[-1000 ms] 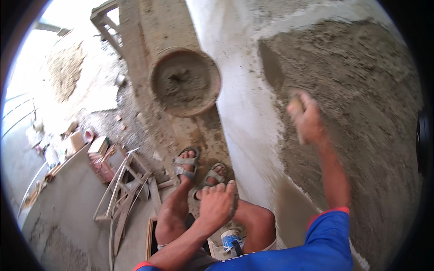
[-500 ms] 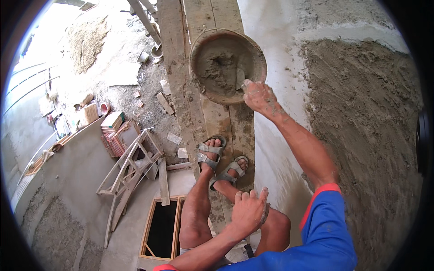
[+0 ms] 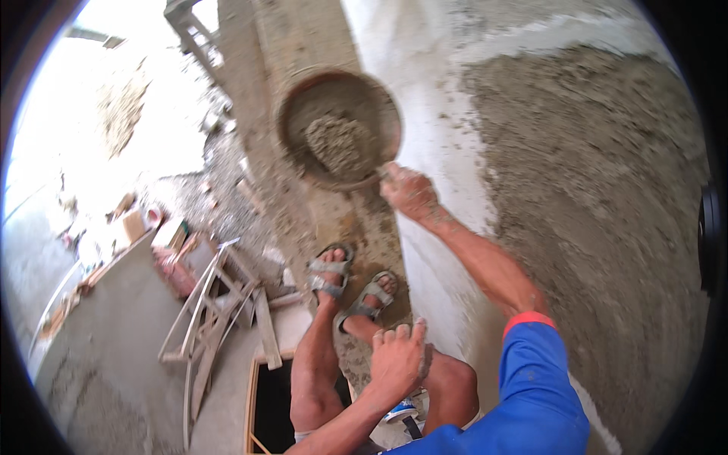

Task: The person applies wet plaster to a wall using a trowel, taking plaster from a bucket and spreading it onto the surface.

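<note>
My right hand (image 3: 409, 191), spotted with mortar, is closed at the near right rim of a round bucket (image 3: 392, 125). It grips a trowel whose blade was visible earlier and is now hidden. A rough heap of wet grey mortar (image 3: 337, 144) shows inside the bucket, apparently on that blade. My left hand (image 3: 398, 356) holds nothing I can see. It is beside my right knee, back upward, its fingers slightly bent and apart. The bucket stands on wooden planks (image 3: 292, 34), ahead of my sandalled feet (image 3: 330, 269).
Wet mortar (image 3: 584, 152) covers the surface at right, past a pale strip (image 3: 436, 262). At lower left are a wooden frame (image 3: 216, 303) and a dark framed opening (image 3: 277, 402). A blue-and-white container (image 3: 402, 411) sits below my left hand.
The view has shifted, and the bucket appears lower and further left. The trowel blade, bare at the bucket's right side before, is no longer visible; a raised mortar heap shows there. My left hand stays by the knee.
</note>
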A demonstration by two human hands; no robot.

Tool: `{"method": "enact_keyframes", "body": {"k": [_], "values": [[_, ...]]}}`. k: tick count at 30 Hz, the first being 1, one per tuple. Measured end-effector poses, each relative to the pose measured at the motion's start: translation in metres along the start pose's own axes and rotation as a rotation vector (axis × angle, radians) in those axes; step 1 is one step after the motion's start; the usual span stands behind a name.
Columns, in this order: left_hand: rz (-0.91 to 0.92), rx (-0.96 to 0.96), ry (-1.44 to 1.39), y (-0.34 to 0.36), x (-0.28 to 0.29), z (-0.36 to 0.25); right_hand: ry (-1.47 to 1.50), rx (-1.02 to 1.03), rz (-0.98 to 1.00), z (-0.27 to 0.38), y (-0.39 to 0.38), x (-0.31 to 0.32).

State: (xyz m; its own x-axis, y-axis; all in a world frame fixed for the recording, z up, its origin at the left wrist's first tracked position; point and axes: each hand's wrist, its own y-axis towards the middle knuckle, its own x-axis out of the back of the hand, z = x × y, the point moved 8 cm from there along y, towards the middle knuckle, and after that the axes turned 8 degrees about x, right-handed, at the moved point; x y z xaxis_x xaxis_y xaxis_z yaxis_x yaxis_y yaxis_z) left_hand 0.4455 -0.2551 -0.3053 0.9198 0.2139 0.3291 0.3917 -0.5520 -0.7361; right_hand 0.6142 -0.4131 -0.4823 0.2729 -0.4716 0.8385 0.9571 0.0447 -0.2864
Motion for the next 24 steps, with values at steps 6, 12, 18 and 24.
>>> {"method": "enact_keyframes", "body": {"k": [6, 12, 18, 24], "values": [[-0.033, -0.024, -0.017, 0.006, 0.006, -0.005, 0.047, -0.039, 0.044, 0.017, -0.008, 0.054], [-0.058, -0.055, -0.026, 0.012, 0.001, -0.014, 0.222, -0.068, 0.025, 0.079, -0.049, 0.180], [-0.096, -0.083, -0.024, 0.022, 0.009, -0.025, 0.260, 0.234, -0.008, 0.122, -0.077, 0.294], [-0.040, -0.136, 0.075, 0.036, 0.016, -0.043, 0.484, -0.562, -0.348, -0.035, -0.093, 0.328]]}}
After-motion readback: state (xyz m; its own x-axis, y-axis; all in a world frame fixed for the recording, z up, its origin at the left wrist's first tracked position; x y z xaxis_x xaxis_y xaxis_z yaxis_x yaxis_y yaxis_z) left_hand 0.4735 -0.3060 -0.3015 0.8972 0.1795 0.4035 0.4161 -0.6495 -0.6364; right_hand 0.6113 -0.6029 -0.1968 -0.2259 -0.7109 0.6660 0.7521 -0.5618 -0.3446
